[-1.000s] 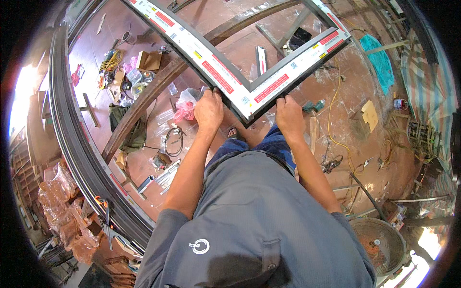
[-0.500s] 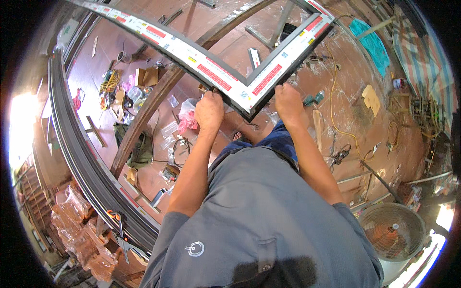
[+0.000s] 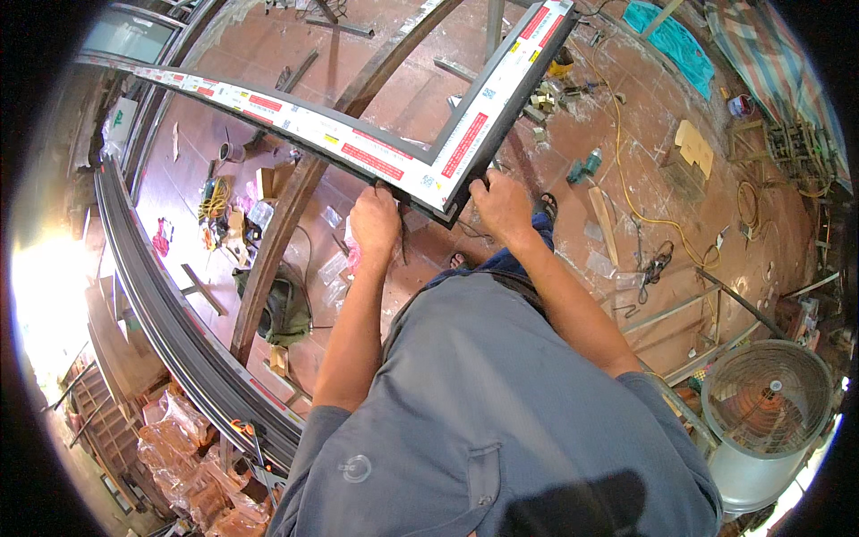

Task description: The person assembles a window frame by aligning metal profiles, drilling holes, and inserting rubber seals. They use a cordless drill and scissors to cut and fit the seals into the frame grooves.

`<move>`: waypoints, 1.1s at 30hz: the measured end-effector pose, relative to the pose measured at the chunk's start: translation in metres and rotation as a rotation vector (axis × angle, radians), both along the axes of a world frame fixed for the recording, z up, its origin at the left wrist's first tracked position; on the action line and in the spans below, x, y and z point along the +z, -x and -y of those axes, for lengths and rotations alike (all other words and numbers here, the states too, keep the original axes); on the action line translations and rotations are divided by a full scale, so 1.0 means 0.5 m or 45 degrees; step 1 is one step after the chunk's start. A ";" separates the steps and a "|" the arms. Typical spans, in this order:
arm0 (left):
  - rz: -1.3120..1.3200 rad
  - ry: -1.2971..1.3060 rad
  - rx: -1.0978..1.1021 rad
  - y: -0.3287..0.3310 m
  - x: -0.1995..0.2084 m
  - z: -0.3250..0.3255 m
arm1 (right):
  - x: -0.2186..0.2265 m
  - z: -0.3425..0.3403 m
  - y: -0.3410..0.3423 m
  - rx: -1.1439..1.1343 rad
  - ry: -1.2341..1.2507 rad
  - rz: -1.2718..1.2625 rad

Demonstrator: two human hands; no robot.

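Note:
Both of my hands grip a large dark metal frame [image 3: 362,152] near its corner, which points toward me. Its upper face is covered with white film printed with red and yellow patches. My left hand [image 3: 375,220] is closed on the frame's edge left of the corner, with fingertips hidden beneath it. On the other side of the corner, my right hand [image 3: 502,208] is closed round the edge. The frame is held above the floor; one long side stretches to the far left and a shorter side goes up and right.
A curved-looking brown beam [image 3: 279,255] crosses the floor under the frame. Dark metal profiles [image 3: 179,313] are stacked at left. A drum fan [image 3: 767,398] stands at lower right. A yellow cable [image 3: 626,192] trails over the floor, near a cardboard box [image 3: 689,161]. Tools and scraps litter the left.
The frame has shifted left in view and swung slightly, with both hands still on it. My view and body have turned, and both sandalled feet now show below.

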State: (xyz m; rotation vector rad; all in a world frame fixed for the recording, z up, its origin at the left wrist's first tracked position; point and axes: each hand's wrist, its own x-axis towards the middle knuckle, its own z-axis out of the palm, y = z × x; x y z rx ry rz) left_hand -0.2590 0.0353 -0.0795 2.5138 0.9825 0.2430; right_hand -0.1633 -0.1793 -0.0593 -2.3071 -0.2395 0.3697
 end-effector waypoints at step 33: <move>0.147 0.356 0.061 0.043 -0.031 0.071 | -0.122 0.006 0.009 0.057 -0.552 -0.425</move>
